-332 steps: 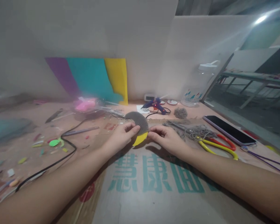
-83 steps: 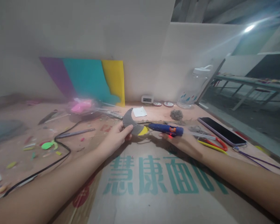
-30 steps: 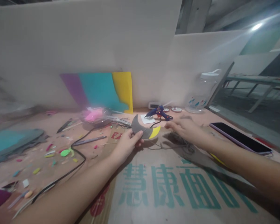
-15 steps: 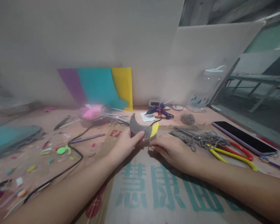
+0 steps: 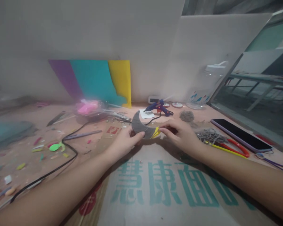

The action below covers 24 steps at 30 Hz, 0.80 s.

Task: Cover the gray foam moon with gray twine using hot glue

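Observation:
A crescent moon cutout (image 5: 139, 124), mostly wrapped in grey yarn, is held above the cardboard. Its yellow tip (image 5: 156, 132) on the right is bare. My left hand (image 5: 124, 141) pinches the wrapped lower left part, thumb on the front face. The fingers of my right hand (image 5: 182, 135) are closed in a pinch at the yellow tip; the grey strand in them is mostly hidden. Behind the crescent, a blue glue gun (image 5: 158, 107) with a small red light rests by a white paper square (image 5: 147, 115).
Scissors (image 5: 235, 148) with red and yellow handles lie beside tangled grey yarn (image 5: 211, 136). A phone (image 5: 240, 135) is farther right. A clear bottle (image 5: 204, 86) stands at the back. A black cord (image 5: 73, 152) and coloured scraps lie left. Printed cardboard (image 5: 134, 207) covers the front.
My right hand has risen from below the crescent, where it held a grey strand, to its yellow tip. The crescent has tilted slightly. The camera view has shifted a little.

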Each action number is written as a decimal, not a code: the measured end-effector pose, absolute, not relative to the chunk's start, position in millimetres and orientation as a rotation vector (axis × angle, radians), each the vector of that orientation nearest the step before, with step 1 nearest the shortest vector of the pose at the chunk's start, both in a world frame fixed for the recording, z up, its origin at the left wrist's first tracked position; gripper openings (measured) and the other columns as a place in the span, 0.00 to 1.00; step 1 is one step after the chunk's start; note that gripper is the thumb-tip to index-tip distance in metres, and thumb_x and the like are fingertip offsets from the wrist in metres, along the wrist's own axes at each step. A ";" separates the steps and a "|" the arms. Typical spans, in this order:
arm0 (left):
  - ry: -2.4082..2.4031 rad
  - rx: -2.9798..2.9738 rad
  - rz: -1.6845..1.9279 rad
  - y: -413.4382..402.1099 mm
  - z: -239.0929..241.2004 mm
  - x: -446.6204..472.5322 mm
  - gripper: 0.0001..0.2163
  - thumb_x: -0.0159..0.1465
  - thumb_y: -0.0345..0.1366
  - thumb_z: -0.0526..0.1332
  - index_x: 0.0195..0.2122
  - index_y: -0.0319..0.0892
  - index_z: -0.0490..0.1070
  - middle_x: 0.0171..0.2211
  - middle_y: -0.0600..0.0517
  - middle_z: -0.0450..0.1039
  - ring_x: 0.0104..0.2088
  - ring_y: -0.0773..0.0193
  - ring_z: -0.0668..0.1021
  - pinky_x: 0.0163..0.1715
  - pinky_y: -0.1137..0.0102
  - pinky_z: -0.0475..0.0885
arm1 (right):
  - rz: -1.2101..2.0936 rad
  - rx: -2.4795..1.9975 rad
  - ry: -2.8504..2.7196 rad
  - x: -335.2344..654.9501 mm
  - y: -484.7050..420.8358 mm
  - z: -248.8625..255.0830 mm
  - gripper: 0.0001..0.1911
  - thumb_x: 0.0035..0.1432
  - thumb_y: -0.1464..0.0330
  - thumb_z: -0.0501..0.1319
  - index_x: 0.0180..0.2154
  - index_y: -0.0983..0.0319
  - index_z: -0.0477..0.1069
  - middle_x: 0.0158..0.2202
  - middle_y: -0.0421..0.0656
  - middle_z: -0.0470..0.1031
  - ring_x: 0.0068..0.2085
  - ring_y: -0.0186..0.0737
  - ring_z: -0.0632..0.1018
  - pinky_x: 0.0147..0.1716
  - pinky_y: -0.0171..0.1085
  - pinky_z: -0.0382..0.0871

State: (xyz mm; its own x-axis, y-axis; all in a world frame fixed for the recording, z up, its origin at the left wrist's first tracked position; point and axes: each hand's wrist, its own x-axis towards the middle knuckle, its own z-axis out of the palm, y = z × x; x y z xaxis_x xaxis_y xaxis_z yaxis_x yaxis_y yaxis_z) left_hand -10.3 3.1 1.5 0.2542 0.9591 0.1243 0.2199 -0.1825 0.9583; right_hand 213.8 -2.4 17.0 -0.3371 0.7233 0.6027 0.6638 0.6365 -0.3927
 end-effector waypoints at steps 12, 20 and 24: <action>1.030 1.412 1.067 4.7 -3.9 -9.4 0.10 0.57 0.40 0.61 0.24 0.41 0.64 0.20 0.56 0.67 0.22 0.69 0.69 0.25 0.74 0.63 | 0.108 -1.072 -2.003 213.1 -4.6 16.4 0.08 0.62 0.65 0.59 0.37 0.62 0.74 0.35 0.44 0.79 0.31 0.37 0.75 0.31 0.35 0.67; 1.011 1.312 1.117 12.9 -9.3 -16.1 0.10 0.56 0.42 0.64 0.28 0.39 0.72 0.24 0.52 0.72 0.24 0.67 0.72 0.26 0.72 0.69 | 0.160 -1.031 -2.089 211.9 -14.2 18.2 0.16 0.66 0.61 0.52 0.35 0.61 0.74 0.35 0.45 0.79 0.38 0.42 0.78 0.39 0.40 0.70; 1.018 1.335 1.085 10.4 -10.8 -16.7 0.11 0.58 0.43 0.64 0.28 0.39 0.74 0.25 0.52 0.72 0.25 0.67 0.73 0.25 0.73 0.67 | 0.228 -1.134 -2.097 207.4 -6.0 10.5 0.13 0.62 0.61 0.59 0.45 0.59 0.75 0.47 0.48 0.79 0.48 0.48 0.77 0.48 0.46 0.69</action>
State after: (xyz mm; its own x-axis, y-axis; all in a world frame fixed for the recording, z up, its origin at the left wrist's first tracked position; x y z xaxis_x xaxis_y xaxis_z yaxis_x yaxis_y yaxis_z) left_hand -16.7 10.4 -10.8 0.2159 0.9752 0.0494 -0.0122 -0.0479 0.9988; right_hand 207.4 -6.0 10.5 -0.3450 0.7835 0.5168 0.6541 0.5956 -0.4663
